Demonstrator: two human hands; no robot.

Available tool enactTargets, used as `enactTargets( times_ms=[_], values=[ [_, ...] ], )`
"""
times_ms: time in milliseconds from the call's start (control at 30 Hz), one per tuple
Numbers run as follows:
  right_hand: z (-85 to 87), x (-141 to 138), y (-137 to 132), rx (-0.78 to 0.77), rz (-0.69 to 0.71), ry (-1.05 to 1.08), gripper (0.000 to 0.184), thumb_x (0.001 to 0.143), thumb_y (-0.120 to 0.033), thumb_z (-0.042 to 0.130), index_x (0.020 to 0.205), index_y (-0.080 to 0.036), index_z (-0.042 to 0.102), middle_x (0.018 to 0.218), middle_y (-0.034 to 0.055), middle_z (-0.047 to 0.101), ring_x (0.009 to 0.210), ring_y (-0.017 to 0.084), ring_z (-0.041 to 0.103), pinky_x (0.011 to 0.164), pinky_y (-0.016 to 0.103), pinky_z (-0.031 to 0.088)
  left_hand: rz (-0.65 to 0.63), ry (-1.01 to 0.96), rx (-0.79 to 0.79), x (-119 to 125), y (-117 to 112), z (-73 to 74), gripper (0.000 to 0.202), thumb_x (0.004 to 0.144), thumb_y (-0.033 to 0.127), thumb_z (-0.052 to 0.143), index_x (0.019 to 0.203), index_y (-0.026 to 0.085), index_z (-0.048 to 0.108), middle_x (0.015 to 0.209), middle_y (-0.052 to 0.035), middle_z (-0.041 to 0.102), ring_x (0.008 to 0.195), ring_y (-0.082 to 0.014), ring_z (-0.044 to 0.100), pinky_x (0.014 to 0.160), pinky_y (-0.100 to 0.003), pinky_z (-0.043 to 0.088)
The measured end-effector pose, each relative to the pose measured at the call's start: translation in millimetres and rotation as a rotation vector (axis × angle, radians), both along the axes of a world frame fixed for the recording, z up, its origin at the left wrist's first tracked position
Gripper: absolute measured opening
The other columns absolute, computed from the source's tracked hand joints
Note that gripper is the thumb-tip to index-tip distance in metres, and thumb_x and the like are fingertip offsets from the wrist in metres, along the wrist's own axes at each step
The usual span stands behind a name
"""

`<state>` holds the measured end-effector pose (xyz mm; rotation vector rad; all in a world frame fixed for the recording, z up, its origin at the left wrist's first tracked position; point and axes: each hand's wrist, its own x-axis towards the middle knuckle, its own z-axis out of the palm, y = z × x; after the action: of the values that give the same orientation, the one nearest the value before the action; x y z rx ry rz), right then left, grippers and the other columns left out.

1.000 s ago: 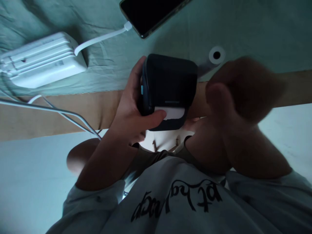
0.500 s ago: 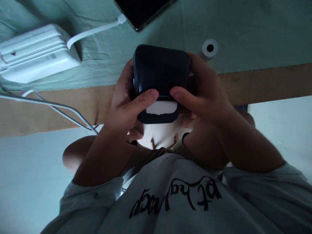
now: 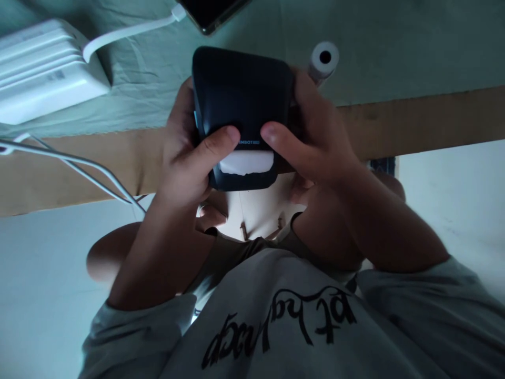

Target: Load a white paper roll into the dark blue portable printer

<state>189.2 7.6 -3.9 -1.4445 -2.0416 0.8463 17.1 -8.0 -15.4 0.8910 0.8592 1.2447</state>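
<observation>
A small black box-shaped printer [image 3: 240, 89] with a strip of white paper [image 3: 245, 162] at its slot is held in front of me over the table edge. My left hand [image 3: 185, 158] wraps its left side, thumb pressed on the front just above the paper. My right hand [image 3: 315, 142] grips the right side, its thumb meeting the left thumb on the front face. Both hands are closed round the device.
A white power bank [image 3: 43, 68] with a white cable [image 3: 126, 32] lies at the far left, plugged into a dark phone [image 3: 209, 11] at the top. A small paper roll [image 3: 324, 57] lies on the green cloth [image 3: 414, 47]. Thin cables [image 3: 74, 166] cross the wooden table edge [image 3: 434, 121].
My right hand came in from a blurred raised position and took hold of the printer's right side. The printer has since risen in the view.
</observation>
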Motion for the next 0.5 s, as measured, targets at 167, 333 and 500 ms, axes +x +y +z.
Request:
enactTargets(
  times_ms=[167, 333, 500],
  values=[
    [1.4, 0, -4, -0.017, 0.008, -0.007, 0.069, 0.08, -0.058, 0.042, 0.134, -0.017, 0.032, 0.12, 0.0006, 0.054, 0.087, 0.005, 0.057, 0.073, 0.016, 0.046, -0.057, 0.053, 0.141, -1, 2, -6.7, 0.038, 0.073, 0.022, 0.062, 0.108, 0.016, 0.049, 0.097, -0.0021, 0.06, 0.087, -0.012, 0.058, 0.072, -0.024, 0.046],
    [-4.3, 0, -3, 0.031, 0.026, 0.034, 0.067, 0.08, -0.057, 0.042, 0.132, -0.015, 0.034, 0.111, -0.0012, 0.056, 0.094, 0.009, 0.058, 0.091, 0.026, 0.049, -0.033, -0.029, 0.266, 1, 3, -16.1, 0.036, 0.075, 0.024, 0.062, 0.104, 0.008, 0.048, 0.086, -0.0038, 0.056, 0.073, -0.0075, 0.054, 0.059, -0.019, 0.043],
    [-10.8, -3, -1, 0.073, 0.011, 0.067, 0.066, 0.079, -0.057, 0.042, 0.13, -0.016, 0.034, 0.113, -0.0046, 0.054, 0.105, 0.012, 0.056, 0.097, 0.035, 0.048, -0.162, -0.027, 0.397, -6, 14, -29.7, 0.04, 0.068, 0.026, 0.068, 0.101, 0.011, 0.051, 0.089, -0.004, 0.058, 0.076, -0.0117, 0.057, 0.06, -0.023, 0.048]
  ],
)
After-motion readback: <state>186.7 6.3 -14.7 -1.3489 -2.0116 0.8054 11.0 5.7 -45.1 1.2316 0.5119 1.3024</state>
